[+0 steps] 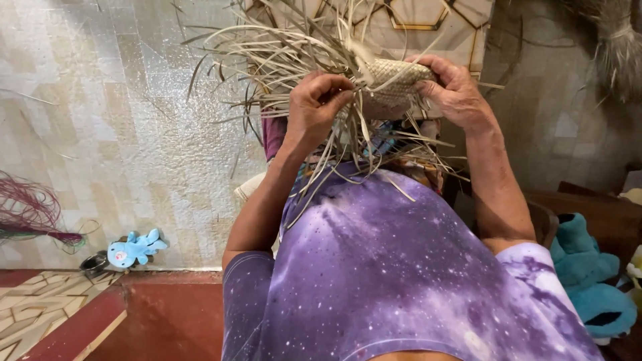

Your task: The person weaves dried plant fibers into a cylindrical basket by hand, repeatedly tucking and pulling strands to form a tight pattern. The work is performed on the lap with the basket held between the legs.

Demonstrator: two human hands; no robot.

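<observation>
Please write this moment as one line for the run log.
left hand: grip shut on loose straw strips | right hand: grip on woven straw piece | floor: blue plush toy

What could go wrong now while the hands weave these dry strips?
The left hand pinches thin strips tightly; a dry strip may snap or slip out. The right hand grips the woven part only at one end, so it might twist and loosen. Many loose ends cross each other and could tangle.
</observation>
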